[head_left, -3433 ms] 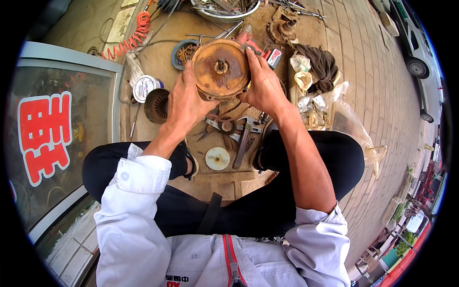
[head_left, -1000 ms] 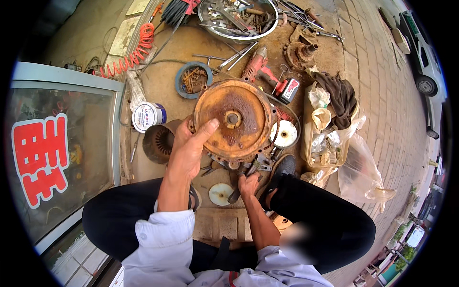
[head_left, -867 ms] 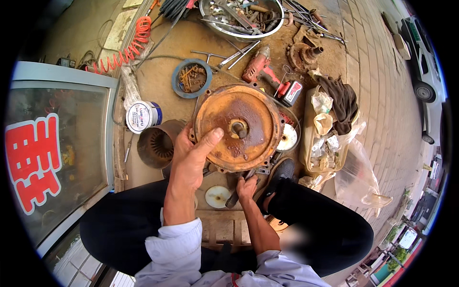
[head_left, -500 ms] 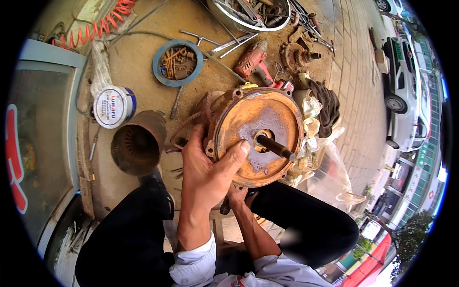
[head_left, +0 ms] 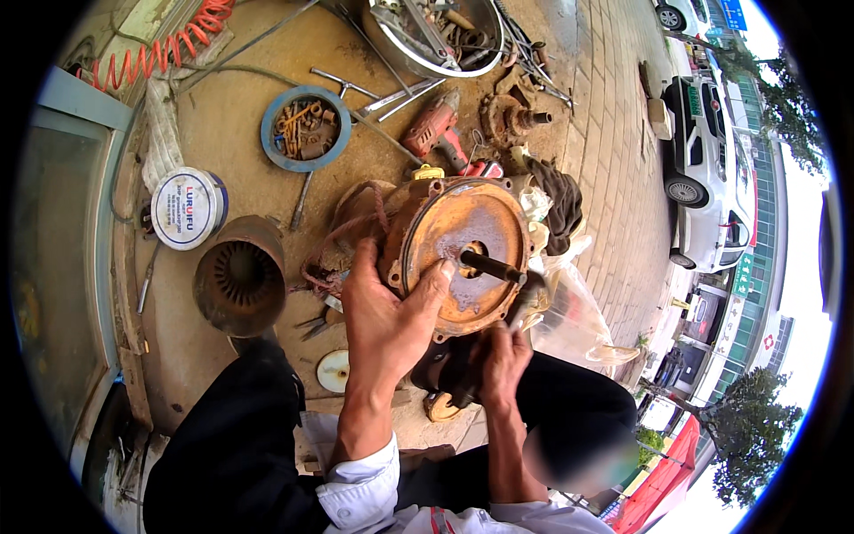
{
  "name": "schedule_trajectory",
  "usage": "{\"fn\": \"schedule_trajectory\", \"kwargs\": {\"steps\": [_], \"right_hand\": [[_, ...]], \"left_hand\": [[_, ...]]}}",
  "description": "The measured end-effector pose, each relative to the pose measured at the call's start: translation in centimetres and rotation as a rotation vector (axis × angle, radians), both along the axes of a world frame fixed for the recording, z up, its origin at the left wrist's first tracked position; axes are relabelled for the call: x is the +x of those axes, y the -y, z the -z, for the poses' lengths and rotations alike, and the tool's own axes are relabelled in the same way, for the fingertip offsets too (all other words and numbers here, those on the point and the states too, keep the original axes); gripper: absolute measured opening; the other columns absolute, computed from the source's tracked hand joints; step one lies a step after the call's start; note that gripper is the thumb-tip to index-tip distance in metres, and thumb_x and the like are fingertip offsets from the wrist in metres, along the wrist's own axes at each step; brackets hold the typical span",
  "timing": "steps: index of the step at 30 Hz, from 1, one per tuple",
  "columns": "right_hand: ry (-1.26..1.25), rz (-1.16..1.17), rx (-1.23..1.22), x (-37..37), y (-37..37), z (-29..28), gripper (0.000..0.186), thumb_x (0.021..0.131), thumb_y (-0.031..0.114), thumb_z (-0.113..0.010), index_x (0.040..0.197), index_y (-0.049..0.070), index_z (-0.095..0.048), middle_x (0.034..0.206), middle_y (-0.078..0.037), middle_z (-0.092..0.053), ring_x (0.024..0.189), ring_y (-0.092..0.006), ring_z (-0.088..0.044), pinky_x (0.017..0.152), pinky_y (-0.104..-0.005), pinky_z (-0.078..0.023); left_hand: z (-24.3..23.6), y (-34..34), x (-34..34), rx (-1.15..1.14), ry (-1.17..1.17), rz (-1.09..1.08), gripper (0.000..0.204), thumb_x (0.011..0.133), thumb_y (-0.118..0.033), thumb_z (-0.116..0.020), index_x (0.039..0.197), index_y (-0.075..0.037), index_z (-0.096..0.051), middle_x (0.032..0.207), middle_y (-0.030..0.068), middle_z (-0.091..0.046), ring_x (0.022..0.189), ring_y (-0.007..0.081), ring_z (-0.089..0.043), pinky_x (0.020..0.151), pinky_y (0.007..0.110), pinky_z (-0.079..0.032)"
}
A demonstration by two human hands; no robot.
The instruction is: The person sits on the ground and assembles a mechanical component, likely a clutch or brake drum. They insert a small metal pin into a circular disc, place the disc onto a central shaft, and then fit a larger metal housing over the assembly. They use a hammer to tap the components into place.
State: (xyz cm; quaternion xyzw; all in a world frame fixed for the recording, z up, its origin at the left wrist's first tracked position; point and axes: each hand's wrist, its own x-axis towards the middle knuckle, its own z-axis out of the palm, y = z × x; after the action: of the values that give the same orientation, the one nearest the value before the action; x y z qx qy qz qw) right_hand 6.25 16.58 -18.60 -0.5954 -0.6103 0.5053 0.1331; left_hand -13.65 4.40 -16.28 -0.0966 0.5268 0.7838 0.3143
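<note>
A rusty electric motor with a round orange-brown end cover stands tilted in front of me. A dark shaft sticks out of the cover's centre. My left hand is closed round the cover's left rim, its thumb pressed on the face near the shaft hole. Low at the right, my right hand is closed round what looks like a hammer. Its blurred dark head is beside the shaft's end; whether they touch, I cannot tell. A dark cylindrical part shows under the cover, partly hidden.
A hollow metal cylinder and a white tub stand at the left. Beyond lie a blue-rimmed bowl of bolts, a red impact wrench, a rusty hub and a metal basin of tools. Plastic bags lie at the right.
My right hand has come up from beneath the cover to its lower right, bringing the hammer beside the shaft. My left hand keeps its hold. The whole view has shifted slightly.
</note>
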Motion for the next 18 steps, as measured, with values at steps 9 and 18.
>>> {"fn": "schedule_trajectory", "kwargs": {"steps": [9,18], "right_hand": [[0.096,-0.758,0.759,-6.6,-2.9,-13.2,0.024,0.105,0.024,-0.057,0.101,0.000,-0.058,0.068,-0.002,-0.056,0.058,-0.0077,-0.051,0.053,-0.0258,-0.040],[0.276,-0.868,0.599,-10.5,-3.0,-12.3,0.019,0.100,0.016,-0.063,0.100,0.000,-0.053,0.066,-0.025,-0.061,0.061,-0.0459,-0.063,0.054,-0.0465,-0.048]], "left_hand": [[0.4,-0.5,0.5,-0.034,-0.109,-0.085,0.044,0.087,-0.013,-0.080,0.119,0.008,-0.057,0.106,0.0155,-0.073,0.092,0.0161,-0.068,0.083,0.032,-0.056],[0.1,-0.4,0.3,-0.106,-0.157,-0.045,0.041,0.086,-0.009,-0.077,0.119,0.007,-0.060,0.107,0.0143,-0.072,0.092,0.0160,-0.067,0.085,0.032,-0.054]]}}
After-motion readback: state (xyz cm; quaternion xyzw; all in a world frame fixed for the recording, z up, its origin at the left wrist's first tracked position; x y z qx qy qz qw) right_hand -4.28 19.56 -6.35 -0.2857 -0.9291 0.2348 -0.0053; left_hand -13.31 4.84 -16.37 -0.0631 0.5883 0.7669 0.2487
